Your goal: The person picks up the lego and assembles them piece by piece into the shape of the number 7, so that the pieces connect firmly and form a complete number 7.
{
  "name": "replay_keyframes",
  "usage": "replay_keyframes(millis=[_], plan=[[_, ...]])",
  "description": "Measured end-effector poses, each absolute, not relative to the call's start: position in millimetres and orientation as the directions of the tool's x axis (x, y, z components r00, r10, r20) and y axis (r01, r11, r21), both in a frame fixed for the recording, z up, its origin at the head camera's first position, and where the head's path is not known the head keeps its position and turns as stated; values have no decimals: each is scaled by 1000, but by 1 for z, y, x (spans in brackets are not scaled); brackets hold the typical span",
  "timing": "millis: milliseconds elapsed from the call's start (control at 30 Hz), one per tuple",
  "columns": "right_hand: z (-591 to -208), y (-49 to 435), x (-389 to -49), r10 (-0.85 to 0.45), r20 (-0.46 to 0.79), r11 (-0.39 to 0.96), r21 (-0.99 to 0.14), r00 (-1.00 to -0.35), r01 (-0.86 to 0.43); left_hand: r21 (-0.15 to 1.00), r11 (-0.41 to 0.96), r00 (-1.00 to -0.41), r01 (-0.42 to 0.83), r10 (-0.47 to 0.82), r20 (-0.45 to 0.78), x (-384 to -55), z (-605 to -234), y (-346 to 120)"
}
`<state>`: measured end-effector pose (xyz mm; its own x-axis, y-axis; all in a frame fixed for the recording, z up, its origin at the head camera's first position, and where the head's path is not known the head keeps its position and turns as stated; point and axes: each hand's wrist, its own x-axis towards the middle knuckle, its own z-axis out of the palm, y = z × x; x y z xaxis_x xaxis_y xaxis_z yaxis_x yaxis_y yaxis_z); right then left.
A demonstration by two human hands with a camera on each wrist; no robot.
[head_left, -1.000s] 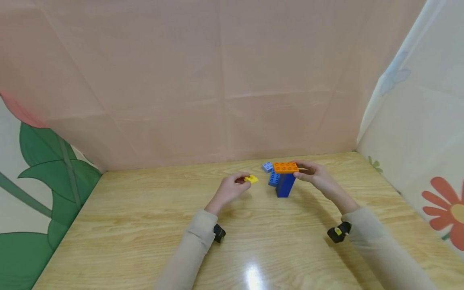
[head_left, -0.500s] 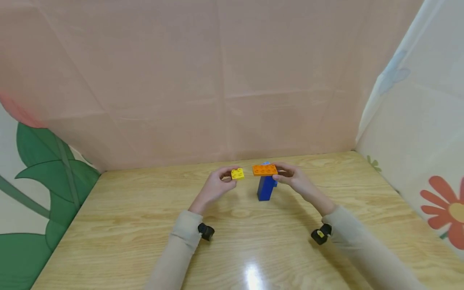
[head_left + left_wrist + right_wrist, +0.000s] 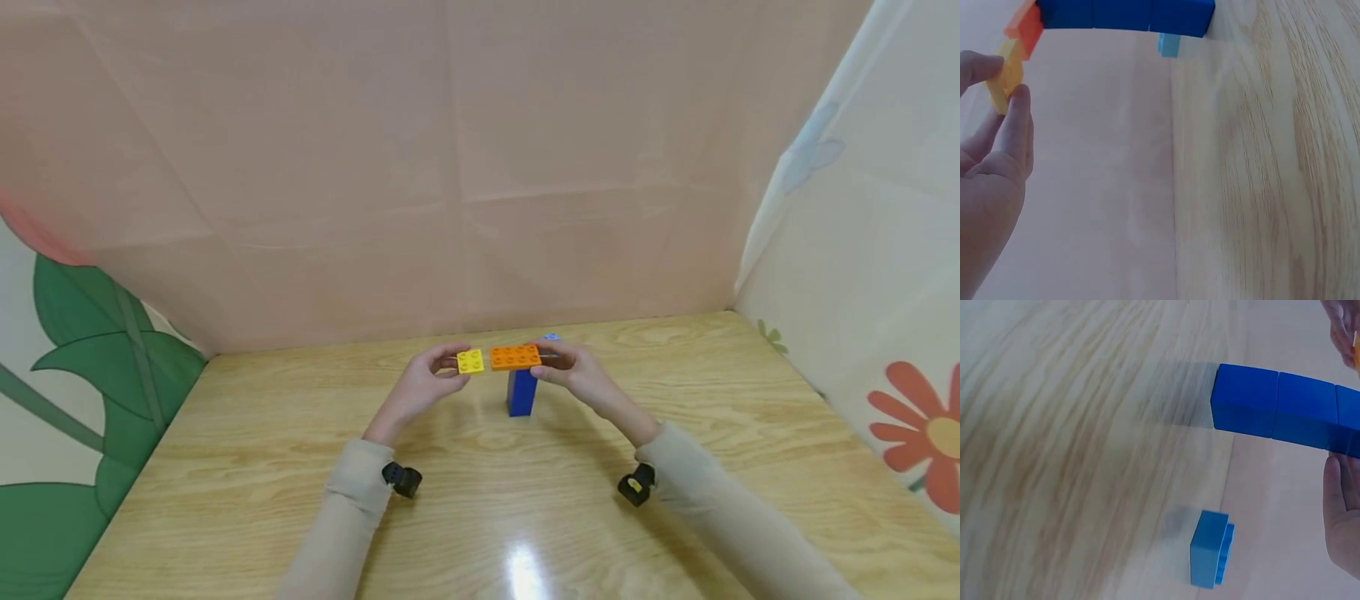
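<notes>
My left hand (image 3: pixel 422 385) pinches a small square yellow toy brick (image 3: pixel 470 361) between thumb and fingers, its studs facing up. Just to the right, my right hand (image 3: pixel 592 379) holds the right end of a longer orange toy brick (image 3: pixel 515 357). That orange brick caps an upright tower of dark blue bricks (image 3: pixel 521 395). A narrow gap separates yellow from orange in the head view. From the left wrist, the yellow brick (image 3: pixel 1009 74) overlaps the orange one (image 3: pixel 1026 29). In the right wrist view, the blue tower (image 3: pixel 1275 403) shows seams between its bricks.
Behind my right hand a light blue brick (image 3: pixel 551 337) peeks out on the wooden table (image 3: pixel 300 467). A blue brick (image 3: pixel 1209 549) lies beside the tower in the right wrist view. A pinkish sheet (image 3: pixel 337 167) hangs along the table's far edge.
Both hands have moved left. The tower with its orange top came along with the right hand, away from the loose blue bricks. The yellow brick has turned so its studs face up.
</notes>
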<state>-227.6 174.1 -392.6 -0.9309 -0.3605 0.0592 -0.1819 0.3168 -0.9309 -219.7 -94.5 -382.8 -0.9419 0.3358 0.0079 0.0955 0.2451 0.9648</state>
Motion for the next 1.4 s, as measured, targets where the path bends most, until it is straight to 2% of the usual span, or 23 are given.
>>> replay_keyframes(millis=[667,867,1067,1400], plan=[[-395,168,-230,-418,73,305,-927,-905,-216,961,255,-940,108,341,16,-221,-387,-101],[-393,183,-241,-329,109,349,-909,-938,-228,966,241,-939,97,344,8,-219,-386,-102],[-400,204,-255,-276,172,507,-809,-945,-296,954,284,-946,93,323,-3,-219,-387,-102],[-423,221,-267,-374,170,747,-528,-912,-405,949,304,-949,83,313,-18,-219,-386,-103]])
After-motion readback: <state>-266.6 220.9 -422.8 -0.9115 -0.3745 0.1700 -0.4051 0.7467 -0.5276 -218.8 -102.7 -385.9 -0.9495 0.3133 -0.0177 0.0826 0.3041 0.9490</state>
